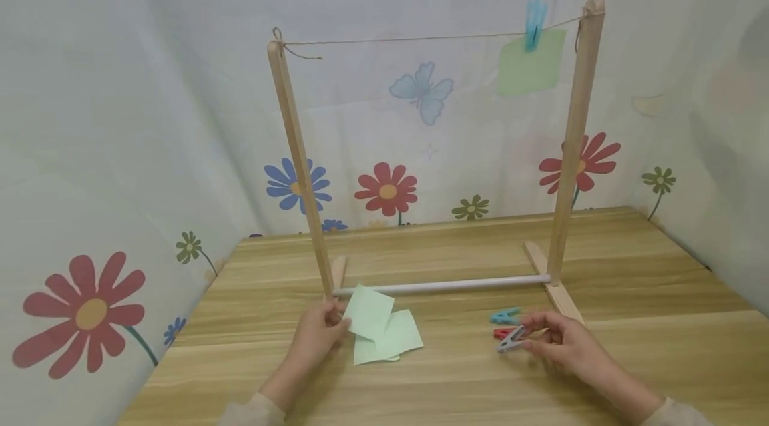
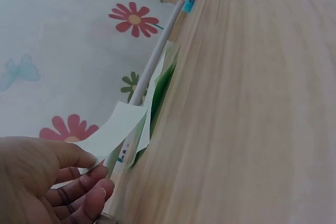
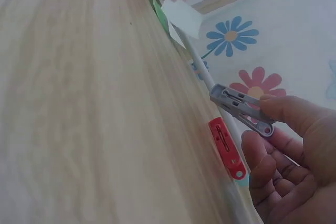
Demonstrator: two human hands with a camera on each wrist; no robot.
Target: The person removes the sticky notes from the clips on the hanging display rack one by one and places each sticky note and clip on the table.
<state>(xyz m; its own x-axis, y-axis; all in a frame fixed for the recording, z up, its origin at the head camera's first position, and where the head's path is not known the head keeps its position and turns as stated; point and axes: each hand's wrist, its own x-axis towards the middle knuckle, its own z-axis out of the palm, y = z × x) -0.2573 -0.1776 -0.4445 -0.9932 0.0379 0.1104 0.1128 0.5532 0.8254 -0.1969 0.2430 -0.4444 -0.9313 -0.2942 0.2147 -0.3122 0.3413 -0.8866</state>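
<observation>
I see one green paper (image 1: 526, 72) hung from the twine (image 1: 408, 39), loose sheets (image 1: 401, 338) still unhung, the left hand (image 1: 315, 334) pinching a pale green sheet (image 1: 369, 312), the right hand (image 1: 567, 346) a gray clothespin (image 3: 242, 107).

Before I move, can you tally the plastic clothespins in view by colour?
Light-blue plastic clothespins: 2 (one on the thin brown twine, one on the wood-grain tabletop)
Red plastic clothespin: 1
Grey plastic clothespin: 1 (in the right hand)
Total: 4
</observation>
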